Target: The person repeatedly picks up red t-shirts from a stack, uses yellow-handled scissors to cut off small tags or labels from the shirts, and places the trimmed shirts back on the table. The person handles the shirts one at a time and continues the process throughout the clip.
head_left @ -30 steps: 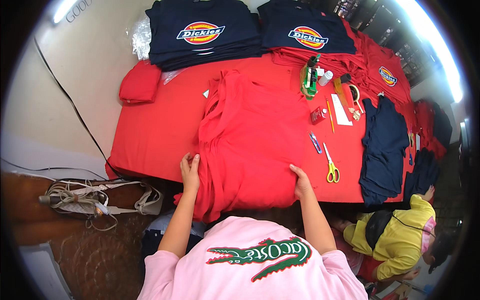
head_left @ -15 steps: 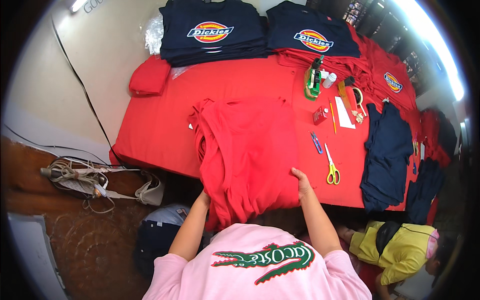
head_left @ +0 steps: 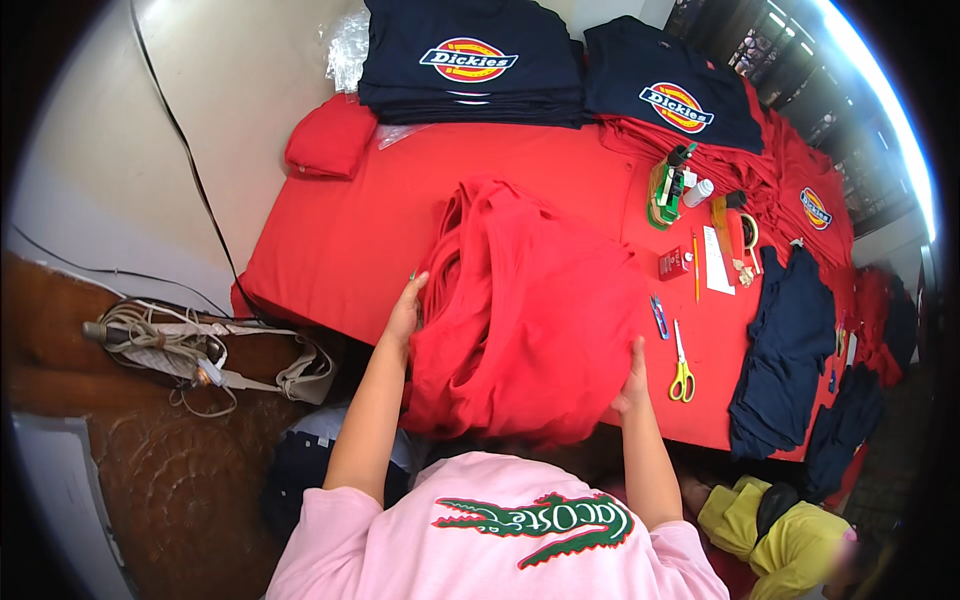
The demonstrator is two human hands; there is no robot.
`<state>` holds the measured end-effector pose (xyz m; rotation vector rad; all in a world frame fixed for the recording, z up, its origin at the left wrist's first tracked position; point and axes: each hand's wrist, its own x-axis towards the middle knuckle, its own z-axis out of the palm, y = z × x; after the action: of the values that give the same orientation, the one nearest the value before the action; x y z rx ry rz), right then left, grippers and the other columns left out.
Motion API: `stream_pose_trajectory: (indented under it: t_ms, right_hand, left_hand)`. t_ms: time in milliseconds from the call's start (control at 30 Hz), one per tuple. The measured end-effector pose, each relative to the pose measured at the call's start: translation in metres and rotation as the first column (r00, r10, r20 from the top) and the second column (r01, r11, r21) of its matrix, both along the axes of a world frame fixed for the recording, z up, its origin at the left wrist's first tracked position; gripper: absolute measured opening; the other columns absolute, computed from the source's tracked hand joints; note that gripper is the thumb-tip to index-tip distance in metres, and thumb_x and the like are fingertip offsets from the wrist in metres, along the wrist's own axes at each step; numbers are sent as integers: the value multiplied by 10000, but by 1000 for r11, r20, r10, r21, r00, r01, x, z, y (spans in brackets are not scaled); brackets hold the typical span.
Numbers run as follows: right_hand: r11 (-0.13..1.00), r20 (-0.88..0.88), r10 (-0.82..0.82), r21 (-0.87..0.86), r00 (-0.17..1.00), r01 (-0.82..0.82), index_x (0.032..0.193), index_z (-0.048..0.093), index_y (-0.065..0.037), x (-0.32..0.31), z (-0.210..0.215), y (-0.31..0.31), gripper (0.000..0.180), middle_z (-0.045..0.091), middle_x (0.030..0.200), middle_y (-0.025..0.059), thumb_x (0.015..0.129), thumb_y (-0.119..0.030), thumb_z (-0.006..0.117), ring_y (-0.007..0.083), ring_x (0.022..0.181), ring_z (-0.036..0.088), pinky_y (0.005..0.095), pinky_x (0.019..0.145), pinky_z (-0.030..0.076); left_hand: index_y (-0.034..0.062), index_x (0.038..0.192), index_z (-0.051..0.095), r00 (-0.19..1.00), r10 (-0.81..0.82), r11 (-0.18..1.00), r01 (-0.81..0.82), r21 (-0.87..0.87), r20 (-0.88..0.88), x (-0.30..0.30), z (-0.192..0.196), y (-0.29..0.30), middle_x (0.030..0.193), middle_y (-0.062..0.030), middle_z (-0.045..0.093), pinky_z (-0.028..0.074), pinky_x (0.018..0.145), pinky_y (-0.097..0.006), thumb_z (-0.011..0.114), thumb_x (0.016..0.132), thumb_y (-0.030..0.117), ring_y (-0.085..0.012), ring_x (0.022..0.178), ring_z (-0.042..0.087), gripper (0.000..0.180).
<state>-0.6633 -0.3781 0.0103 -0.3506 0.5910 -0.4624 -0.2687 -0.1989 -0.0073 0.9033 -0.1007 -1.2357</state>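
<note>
Between my hands is a thick bundle of red shirts [head_left: 530, 320], with loose folds layered at its left side and a smoother face to the right. My left hand [head_left: 406, 310] presses against the bundle's left edge, its fingers partly hidden by the cloth. At the lower right edge, my right hand [head_left: 631, 382] grips the bundle with the thumb up and the other fingers behind or under the fabric. The bundle's near end hangs over the front of the red-covered table [head_left: 335, 240].
Navy shirt stacks [head_left: 470, 95] line the table's back. On the right lie yellow-handled scissors [head_left: 681, 370], blue thread snips [head_left: 659, 317], a pencil [head_left: 697, 270], a green tape dispenser [head_left: 665, 190] and dark folded garments [head_left: 780, 350]. A person in yellow [head_left: 770, 520] is at lower right.
My left hand has moved up along the bundle's left edge from its lower corner. The bundle has shifted and its folds lie differently. The whole view has also shifted slightly.
</note>
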Motion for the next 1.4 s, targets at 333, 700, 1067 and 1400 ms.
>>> stream_pose_trajectory:
  t_ms: [333,700,1067,1400]
  right_hand:
    - [1000,-367,4,20,930,3,1424,563,39,70,3,-42,654,675,1384,184,955,-360,785,316,1201,698,435,1053,573]
    - [760,-420,-448,-644,789,89,1478,544,13,86,19,-34,643,641,1438,112,914,-120,821,244,1298,619,393,1097,496]
    - [-37,-278,-922,-627,268,-778,1544,425,-37,128,41,15,934,352,1638,244,787,-251,927,455,1478,374,561,1182,322]
    - [483,-648,-200,-718,735,-501,1223,702,12,118,2,94,314,752,901,66,956,-137,774,209,789,681,343,791,545]
  left_hand:
    - [46,1605,346,-101,-376,815,-509,277,921,3,31,-62,1497,-276,490,485,1101,-478,759,853,139,-478,1285,582,862]
    - [8,1267,698,934,-31,997,52,-49,357,60,74,-86,1176,-43,744,559,934,-312,761,964,56,-146,1064,684,314]
    - [57,1068,672,47,-147,925,-348,154,988,60,49,-48,942,-110,653,507,883,-443,800,801,131,-312,852,636,305]
    - [49,1248,662,-198,16,911,406,67,980,-57,52,-35,1472,-255,521,312,1241,-592,598,857,-16,-450,1418,476,401]
